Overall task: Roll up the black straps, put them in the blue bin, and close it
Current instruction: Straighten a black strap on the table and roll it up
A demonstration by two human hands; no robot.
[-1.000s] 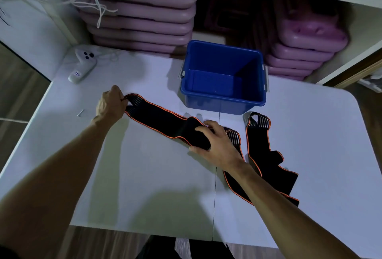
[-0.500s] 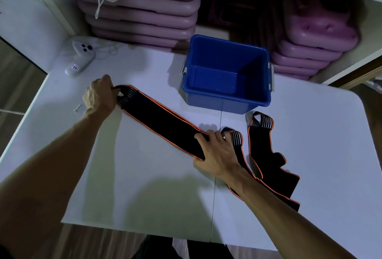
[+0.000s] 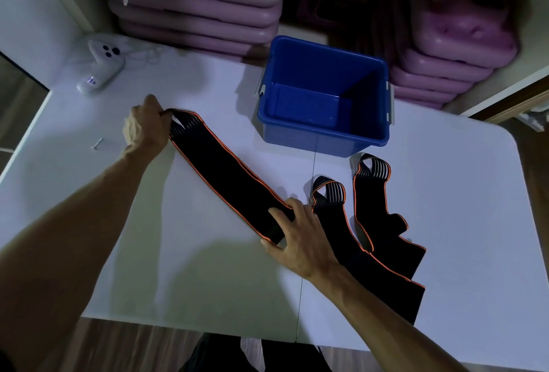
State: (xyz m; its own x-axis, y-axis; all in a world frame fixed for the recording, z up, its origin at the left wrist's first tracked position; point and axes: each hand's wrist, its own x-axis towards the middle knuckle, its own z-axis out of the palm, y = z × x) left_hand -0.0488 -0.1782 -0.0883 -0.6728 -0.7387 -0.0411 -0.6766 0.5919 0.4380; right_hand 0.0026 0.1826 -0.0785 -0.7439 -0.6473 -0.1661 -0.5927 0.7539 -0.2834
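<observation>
A black strap with orange edging [image 3: 225, 172] lies stretched flat and diagonal on the white table [image 3: 208, 267]. My left hand [image 3: 147, 126] pinches its striped loop end at the upper left. My right hand [image 3: 300, 236] grips its lower right end, fingers over the fabric. Two more black straps lie to the right: one [image 3: 329, 202] right beside my right hand, another [image 3: 383, 217] further right, both with striped loops pointing toward the bin. The blue bin [image 3: 323, 134] stands open and empty behind them; no lid is visible.
A white game controller [image 3: 101, 67] rests at the table's far left corner, and a small screw [image 3: 97, 143] lies left of my left hand. Stacks of purple step platforms [image 3: 196, 0] fill the shelves behind the table.
The strap between my hands has been pulled straight and flat; my left hand moved its loop end further left and my right hand slid to the strap's lower end.
</observation>
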